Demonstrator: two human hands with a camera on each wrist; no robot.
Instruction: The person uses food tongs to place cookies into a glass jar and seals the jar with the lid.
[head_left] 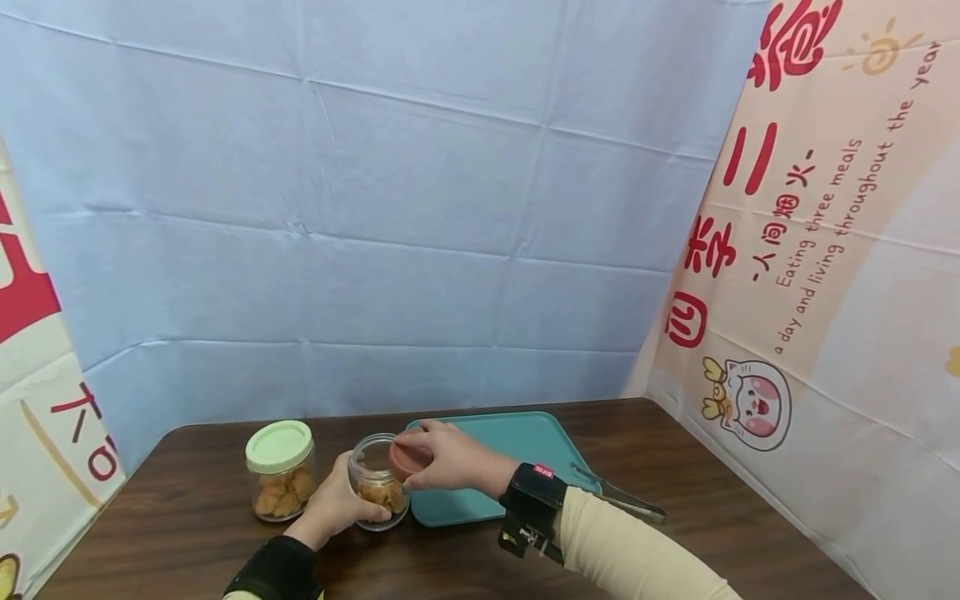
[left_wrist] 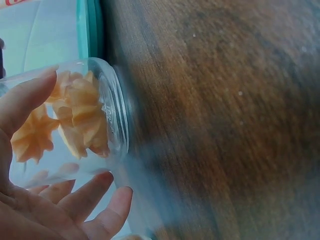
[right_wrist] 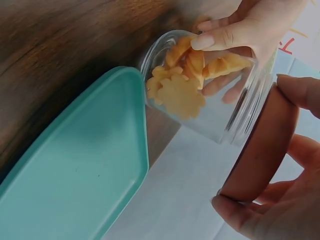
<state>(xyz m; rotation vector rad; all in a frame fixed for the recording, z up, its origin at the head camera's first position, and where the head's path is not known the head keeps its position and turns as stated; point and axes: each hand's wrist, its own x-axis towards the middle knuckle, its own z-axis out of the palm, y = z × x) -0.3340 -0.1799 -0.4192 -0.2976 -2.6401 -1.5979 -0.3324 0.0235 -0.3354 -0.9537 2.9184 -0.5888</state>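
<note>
My left hand [head_left: 337, 502] grips a clear jar [head_left: 365, 457] around its side, thumb in front. Flower-shaped cookies [right_wrist: 182, 92] lie in the lower part of that jar. My right hand [head_left: 450, 457] pinches a reddish-brown lid [right_wrist: 262, 147] by its edge, tilted at the jar's mouth. Whether the lid touches the rim I cannot tell. In the left wrist view the left hand's fingers [left_wrist: 95, 200] spread along the jar's wall. A second jar with a light green lid [head_left: 280, 447] stands to the left and holds cookies [head_left: 285, 492].
A teal tray [head_left: 517, 450] lies behind and right of the jar on the dark wooden table [head_left: 187, 533]. Metal tongs [head_left: 622, 500] rest across the tray's right edge. Blue cloth [head_left: 412, 208] hangs at the back, with a printed cloth [head_left: 847, 333] on the right.
</note>
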